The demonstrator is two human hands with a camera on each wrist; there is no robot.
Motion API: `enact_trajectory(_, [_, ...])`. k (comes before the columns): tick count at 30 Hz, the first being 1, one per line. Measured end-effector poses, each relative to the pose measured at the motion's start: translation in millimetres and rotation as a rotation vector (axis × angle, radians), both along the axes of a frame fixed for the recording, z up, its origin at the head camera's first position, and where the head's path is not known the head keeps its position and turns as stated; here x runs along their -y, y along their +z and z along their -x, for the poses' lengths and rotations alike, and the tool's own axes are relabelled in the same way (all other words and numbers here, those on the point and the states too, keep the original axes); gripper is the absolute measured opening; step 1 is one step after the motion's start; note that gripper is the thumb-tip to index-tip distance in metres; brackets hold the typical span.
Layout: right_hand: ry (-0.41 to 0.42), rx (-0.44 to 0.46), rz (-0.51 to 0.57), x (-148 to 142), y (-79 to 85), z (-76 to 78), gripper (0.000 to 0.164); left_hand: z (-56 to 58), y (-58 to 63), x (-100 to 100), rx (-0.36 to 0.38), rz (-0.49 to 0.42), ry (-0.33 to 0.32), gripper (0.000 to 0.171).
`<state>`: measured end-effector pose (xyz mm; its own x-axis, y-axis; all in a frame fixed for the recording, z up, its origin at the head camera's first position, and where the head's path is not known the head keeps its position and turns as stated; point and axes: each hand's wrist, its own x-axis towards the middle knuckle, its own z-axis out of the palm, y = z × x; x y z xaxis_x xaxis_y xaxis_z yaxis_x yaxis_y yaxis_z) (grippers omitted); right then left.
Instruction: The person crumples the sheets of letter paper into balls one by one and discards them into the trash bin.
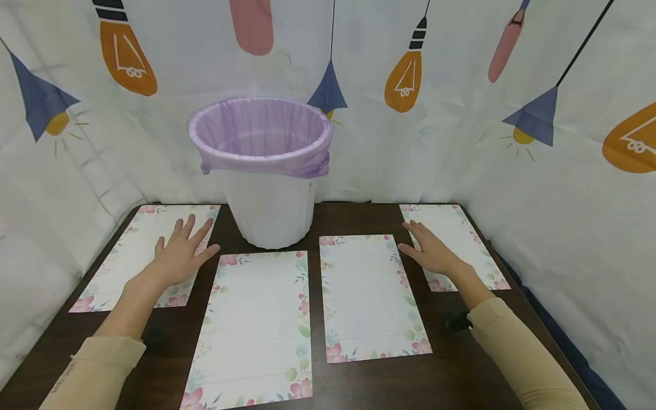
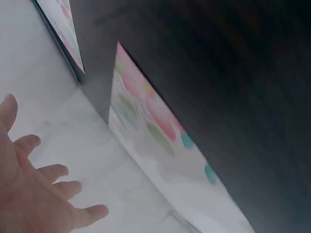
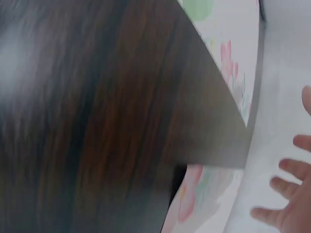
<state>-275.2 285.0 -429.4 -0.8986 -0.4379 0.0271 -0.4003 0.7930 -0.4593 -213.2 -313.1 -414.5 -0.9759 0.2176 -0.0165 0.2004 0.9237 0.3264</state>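
Four flower-bordered sheets lie flat on the dark surface (image 1: 353,384): the left sheet (image 1: 115,279), the inner left sheet (image 1: 256,330), the inner right sheet (image 1: 369,296) and the right sheet (image 1: 463,245). The left hand (image 1: 176,257) is spread over the left sheet, thumb toward the inner left sheet; the right hand (image 1: 431,250) reaches across the near-left edge of the right sheet, fingers extended toward the scene's middle. Both hands are open with nothing gripped, so the step in hand seems to be a ready pose, with no sheet lifted or folded. Taking up a sheet would call for lowering one hand to an edge and pinching the thin paper. The head view alone shows the white bin (image 1: 271,208) with its lilac liner (image 1: 258,165) at the far side, between the left and right sheets, and the full layout of the paper. It shows the backs of the hands, whereas the wrist views show the undersides of the fingers, apart from one another against the pale backdrop (image 2: 121,184), suggesting that the hands hover rather than press on the paper.
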Motion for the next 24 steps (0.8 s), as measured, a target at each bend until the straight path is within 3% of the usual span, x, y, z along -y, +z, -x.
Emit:
enact_trajectory(8, [0.1,0.048,0.056,22,0.5,-2.0,0.079,-14.4,0.5,-35,0.012,-0.048,-0.073,0.076])
enact_trajectory(24, [0.128,0.156,-0.061,51,-11.8,8.3,0.098,-32.6,-7.0,-98,-0.051,-0.076,-0.243,0.069])
